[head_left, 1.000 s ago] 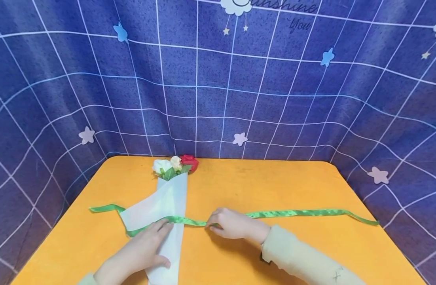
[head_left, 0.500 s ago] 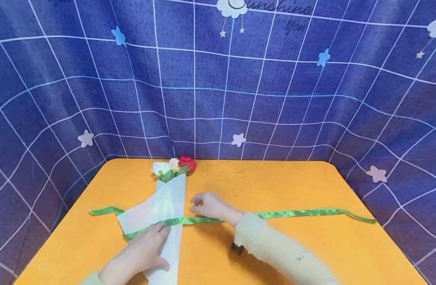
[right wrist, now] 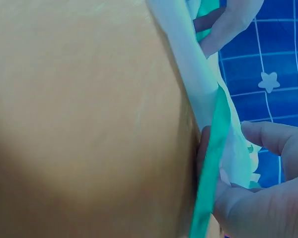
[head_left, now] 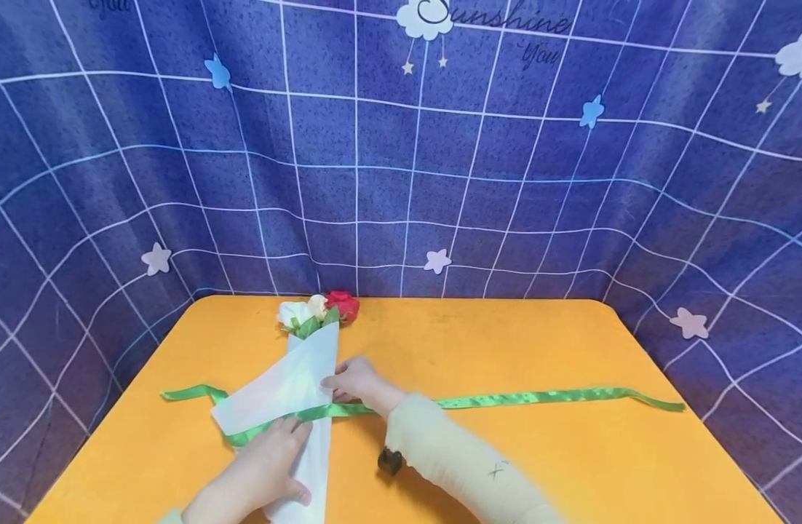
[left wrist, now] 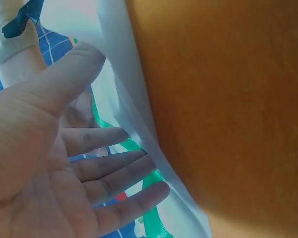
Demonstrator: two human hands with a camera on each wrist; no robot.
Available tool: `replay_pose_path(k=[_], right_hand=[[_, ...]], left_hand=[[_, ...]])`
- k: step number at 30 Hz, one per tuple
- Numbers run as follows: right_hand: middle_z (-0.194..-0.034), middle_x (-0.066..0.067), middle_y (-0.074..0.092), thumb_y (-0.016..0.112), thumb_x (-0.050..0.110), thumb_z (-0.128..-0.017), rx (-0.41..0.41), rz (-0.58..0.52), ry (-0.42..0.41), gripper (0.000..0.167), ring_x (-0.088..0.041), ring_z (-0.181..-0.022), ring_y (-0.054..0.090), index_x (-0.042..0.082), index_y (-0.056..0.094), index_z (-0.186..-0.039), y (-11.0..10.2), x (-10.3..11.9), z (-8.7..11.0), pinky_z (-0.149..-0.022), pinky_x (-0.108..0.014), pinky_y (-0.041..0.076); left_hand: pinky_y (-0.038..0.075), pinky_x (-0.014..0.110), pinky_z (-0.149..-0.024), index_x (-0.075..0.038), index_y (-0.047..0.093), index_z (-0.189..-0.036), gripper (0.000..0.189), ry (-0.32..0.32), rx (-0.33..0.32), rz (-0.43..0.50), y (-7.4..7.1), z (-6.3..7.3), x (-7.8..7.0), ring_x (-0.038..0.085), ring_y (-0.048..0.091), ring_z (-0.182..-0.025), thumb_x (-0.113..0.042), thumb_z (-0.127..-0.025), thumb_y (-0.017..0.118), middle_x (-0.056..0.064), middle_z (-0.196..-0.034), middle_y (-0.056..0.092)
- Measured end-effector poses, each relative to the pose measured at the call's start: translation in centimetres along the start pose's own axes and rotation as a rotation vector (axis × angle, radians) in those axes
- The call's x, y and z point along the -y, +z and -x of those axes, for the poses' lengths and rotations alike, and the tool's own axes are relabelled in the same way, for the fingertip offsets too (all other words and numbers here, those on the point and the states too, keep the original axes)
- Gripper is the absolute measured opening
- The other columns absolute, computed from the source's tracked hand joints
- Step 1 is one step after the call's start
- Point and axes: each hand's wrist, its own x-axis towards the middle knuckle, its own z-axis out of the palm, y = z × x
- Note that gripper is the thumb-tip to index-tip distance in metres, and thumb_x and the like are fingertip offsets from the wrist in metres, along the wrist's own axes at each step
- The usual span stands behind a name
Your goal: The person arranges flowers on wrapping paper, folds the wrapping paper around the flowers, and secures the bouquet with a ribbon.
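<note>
A bouquet of artificial-looking flowers (head_left: pixel 317 311) in white wrapping paper (head_left: pixel 296 375) lies on the table. A green satin ribbon (head_left: pixel 532 398) runs across the wrap. My left hand (head_left: pixel 270 455) rests on the lower wrap with fingers nearly straight, fingertips touching the ribbon. In the left wrist view its spread fingers (left wrist: pixel 121 168) lie along the paper. My right hand (head_left: pixel 362 384) holds the right edge of the bouquet, just above the ribbon. In the right wrist view its thumb and fingers are on opposite sides of the paper, some fingers hidden behind the ribbon.
The orange table (head_left: pixel 506 342) ends at a blue gridded curtain (head_left: pixel 401 182) with stars and clouds. One ribbon tail (head_left: pixel 188 393) lies left of the wrap; the long tail reaches right. A dark object (head_left: pixel 389 461) shows under the right sleeve (head_left: pixel 453 447).
My right hand has let go of the ribbon right of the wrap and moved left to the bouquet's edge. The left hand stays in place. The view has shifted slightly.
</note>
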Motion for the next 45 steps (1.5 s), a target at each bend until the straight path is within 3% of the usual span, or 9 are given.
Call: replay_pose_path(k=[4,8,13,24,27,31,34,40,45], right_hand=[[-0.056,-0.001,0.05,0.077,0.015,-0.077,-0.019,0.064,0.032,0.032,-0.01,-0.047,0.049,0.011,0.048,-0.065,0.9,0.6,-0.1,-0.047,-0.021,0.043],[-0.063,0.001,0.052,0.08,0.01,-0.071,-0.021,0.145,-0.02,0.022,-0.011,-0.054,0.045,0.004,0.06,-0.08,1.6,1.0,0.1,-0.05,-0.022,0.039],[-0.089,-0.002,0.062,0.079,0.001,-0.066,-0.033,0.158,-0.082,0.043,-0.015,-0.074,0.052,0.001,0.062,-0.105,2.1,1.2,0.4,-0.068,-0.025,0.046],[-0.098,-0.004,0.058,0.078,-0.008,-0.065,-0.015,-0.039,-0.036,0.055,-0.017,-0.085,0.054,0.003,0.053,-0.113,2.6,0.9,0.1,-0.076,-0.03,0.051],[-0.097,-0.004,0.057,0.078,-0.011,-0.063,-0.037,-0.068,-0.027,0.058,-0.017,-0.086,0.055,0.003,0.052,-0.113,2.8,0.5,0.0,-0.075,-0.03,0.052],[-0.095,-0.004,0.057,0.077,-0.014,-0.061,-0.049,-0.104,-0.049,0.057,-0.017,-0.084,0.056,0.004,0.053,-0.11,2.8,0.2,-0.2,-0.072,-0.03,0.053],[-0.095,-0.004,0.058,0.076,-0.014,-0.06,-0.053,-0.121,-0.06,0.058,-0.018,-0.084,0.056,0.005,0.053,-0.11,2.9,0.4,-0.3,-0.073,-0.03,0.052],[-0.094,-0.002,0.061,0.075,-0.015,-0.06,-0.061,-0.147,-0.102,0.06,-0.019,-0.084,0.056,0.011,0.057,-0.111,2.8,1.7,-0.6,-0.073,-0.032,0.05],[-0.097,0.0,0.062,0.076,-0.014,-0.063,-0.06,-0.205,-0.142,0.064,-0.019,-0.088,0.057,0.014,0.056,-0.117,2.1,3.3,-1.0,-0.079,-0.035,0.05]], left_hand=[[0.043,0.053,-0.094,0.006,0.052,-0.124,0.102,0.001,0.002,0.005,0.0,0.1,0.1,0.038,0.051,-0.113,-0.053,-0.048,0.084,0.021,-0.121,0.055],[0.043,0.052,-0.093,0.006,0.053,-0.122,0.1,0.006,-0.003,0.006,0.2,0.1,0.1,0.036,0.052,-0.111,-0.052,-0.047,0.085,0.02,-0.119,0.056],[0.044,0.051,-0.093,0.005,0.053,-0.122,0.1,0.02,-0.016,-0.002,0.3,0.1,0.1,0.035,0.052,-0.111,-0.052,-0.047,0.085,0.019,-0.119,0.055],[0.042,0.051,-0.095,0.008,0.05,-0.125,0.103,0.028,-0.022,-0.009,-0.1,0.1,-0.2,0.038,0.05,-0.114,-0.053,-0.049,0.084,0.022,-0.122,0.053],[0.045,0.049,-0.09,0.007,0.054,-0.12,0.093,0.047,-0.036,-0.026,-0.3,0.1,-0.2,0.036,0.054,-0.109,-0.053,-0.055,0.082,0.02,-0.116,0.056],[0.049,0.04,-0.069,-0.001,0.061,-0.099,0.046,0.091,-0.153,-0.087,-0.5,-0.1,-0.2,0.023,0.058,-0.082,-0.037,-0.075,0.076,0.006,-0.09,0.058],[0.045,0.034,-0.059,-0.005,0.063,-0.087,0.016,0.096,-0.268,-0.146,-0.6,-0.3,-0.2,0.016,0.053,-0.069,-0.018,-0.081,0.072,-0.001,-0.075,0.053],[0.044,0.03,-0.061,-0.007,0.066,-0.083,0.019,0.089,-0.428,-0.247,-0.8,-0.7,0.1,0.013,0.052,-0.069,0.007,-0.071,0.073,-0.003,-0.072,0.056],[0.045,0.028,-0.06,-0.008,0.066,-0.082,0.016,0.078,-0.498,-0.204,-1.3,-0.8,0.5,0.01,0.049,-0.068,0.001,-0.073,0.075,-0.004,-0.07,0.053]])
